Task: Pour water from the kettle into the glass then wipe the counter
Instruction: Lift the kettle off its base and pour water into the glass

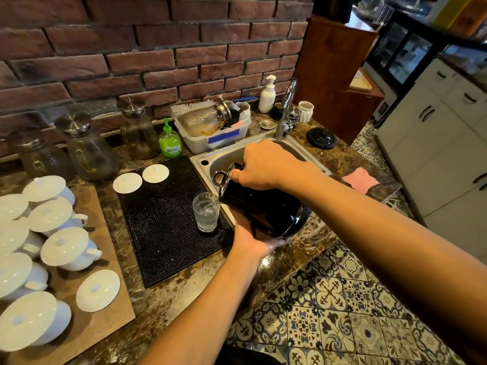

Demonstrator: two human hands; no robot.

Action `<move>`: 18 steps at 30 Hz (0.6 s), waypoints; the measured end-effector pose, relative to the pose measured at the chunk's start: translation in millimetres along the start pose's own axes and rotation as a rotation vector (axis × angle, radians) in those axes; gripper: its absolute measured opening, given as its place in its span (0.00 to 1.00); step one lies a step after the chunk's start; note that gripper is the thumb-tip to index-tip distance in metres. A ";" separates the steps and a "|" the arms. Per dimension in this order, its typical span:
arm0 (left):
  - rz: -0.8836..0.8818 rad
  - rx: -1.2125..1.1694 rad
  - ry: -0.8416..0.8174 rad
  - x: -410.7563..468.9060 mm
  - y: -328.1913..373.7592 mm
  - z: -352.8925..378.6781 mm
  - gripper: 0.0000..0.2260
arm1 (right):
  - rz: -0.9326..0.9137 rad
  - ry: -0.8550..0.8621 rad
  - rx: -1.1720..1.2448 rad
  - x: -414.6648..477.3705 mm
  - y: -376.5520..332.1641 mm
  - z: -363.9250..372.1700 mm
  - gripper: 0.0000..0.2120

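A glossy black kettle (263, 209) is tilted to the left, its spout over a clear glass (206, 212) that stands on the black rubber mat (163, 219). A thin stream of water runs into the glass, which holds water. My right hand (266, 165) grips the kettle's handle from above. My left hand (259, 242) supports the kettle's base from below. The kettle's black lid (321, 138) lies on the marble counter (184, 291) right of the sink. A pink cloth (360, 179) lies flat on the counter at the right.
A steel sink (208, 164) with a tap (286, 109) sits behind the kettle. White lidded cups (67, 248) crowd a wooden board at left. Glass carafes (87, 146), a green soap bottle (170, 142) and a dish tub (210, 127) line the brick wall.
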State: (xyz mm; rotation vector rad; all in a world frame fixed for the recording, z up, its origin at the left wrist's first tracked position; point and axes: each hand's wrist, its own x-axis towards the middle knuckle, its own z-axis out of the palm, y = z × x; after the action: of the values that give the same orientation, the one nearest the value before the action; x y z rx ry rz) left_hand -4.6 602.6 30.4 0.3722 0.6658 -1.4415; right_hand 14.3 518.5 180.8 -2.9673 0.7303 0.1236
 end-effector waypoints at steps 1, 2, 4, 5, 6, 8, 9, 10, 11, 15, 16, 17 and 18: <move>0.005 -0.009 -0.003 0.7 -0.9 0.4 0.35 | -0.010 0.002 -0.006 0.8 -0.9 -1.3 0.20; 0.005 -0.007 -0.025 1.3 -1.8 1.4 0.36 | -0.022 0.006 -0.013 1.5 -1.6 -2.5 0.20; 0.017 -0.012 -0.040 1.2 -2.7 3.1 0.36 | -0.041 0.009 -0.022 2.4 -3.4 -5.1 0.20; 0.020 -0.020 -0.033 2.2 -2.6 3.3 0.35 | -0.045 0.008 -0.028 2.6 -4.1 -6.2 0.20; 0.021 -0.052 -0.016 3.7 -2.2 2.9 0.36 | -0.046 0.008 -0.035 2.9 -4.8 -7.3 0.20; 0.023 -0.115 0.022 2.8 -2.3 3.6 0.36 | -0.048 0.014 -0.053 2.9 -7.2 -10.4 0.20; 0.020 -0.152 0.035 2.5 -2.3 3.5 0.36 | -0.054 0.017 -0.062 2.9 -8.7 -12.4 0.21; 0.002 -0.185 0.032 2.4 -3.2 4.3 0.36 | -0.063 0.017 -0.069 2.8 -10.5 -14.6 0.21; -0.022 -0.218 0.011 1.5 -4.2 5.4 0.36 | -0.072 0.014 -0.071 2.6 -12.2 -17.0 0.21; -0.066 -0.269 -0.072 -0.6 -2.7 7.2 0.37 | -0.086 0.015 -0.085 2.3 -19.8 -25.6 0.21; -0.066 -0.253 -0.089 -1.2 -2.7 9.2 0.36 | -0.083 0.012 -0.090 3.0 -21.7 -27.4 0.21; -0.065 -0.274 -0.092 -0.7 -2.8 10.6 0.36 | -0.084 0.006 -0.097 4.2 -23.8 -29.2 0.21; -0.057 -0.305 -0.080 -0.4 -2.5 12.6 0.36 | -0.085 -0.002 -0.098 5.5 -25.6 -30.7 0.21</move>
State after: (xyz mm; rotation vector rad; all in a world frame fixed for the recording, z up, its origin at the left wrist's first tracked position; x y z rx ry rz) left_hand -4.7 594.9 40.7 0.0572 0.8221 -1.3751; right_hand 32.8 535.4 212.3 -3.0848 0.6137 0.1613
